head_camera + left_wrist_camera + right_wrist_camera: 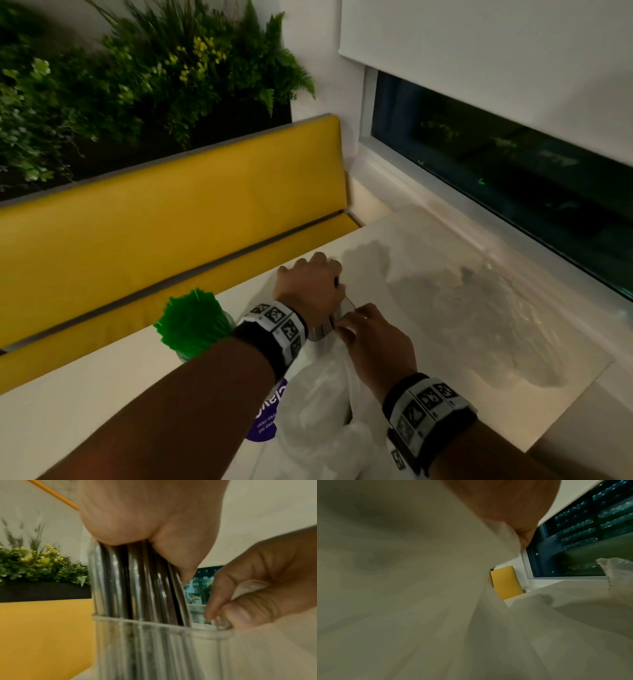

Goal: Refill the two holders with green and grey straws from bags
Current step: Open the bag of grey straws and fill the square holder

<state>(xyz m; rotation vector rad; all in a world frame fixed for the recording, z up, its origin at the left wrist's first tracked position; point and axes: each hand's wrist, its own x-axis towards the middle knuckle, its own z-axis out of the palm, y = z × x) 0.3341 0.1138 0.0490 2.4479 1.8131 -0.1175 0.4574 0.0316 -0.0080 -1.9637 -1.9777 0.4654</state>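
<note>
Grey straws upright, gripped by left hand, halfway into glass holder; right hand pinching its rim.

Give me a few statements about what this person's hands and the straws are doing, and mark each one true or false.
1. The left hand grips a bundle of grey straws standing in a clear holder. True.
2. The right hand lies flat on the table, away from the holder. False: it pinches the holder's rim.
3. The green straws still lie in a bag. False: they stand in their own holder.
4. A white plastic bag lies under the forearms. True.
</note>
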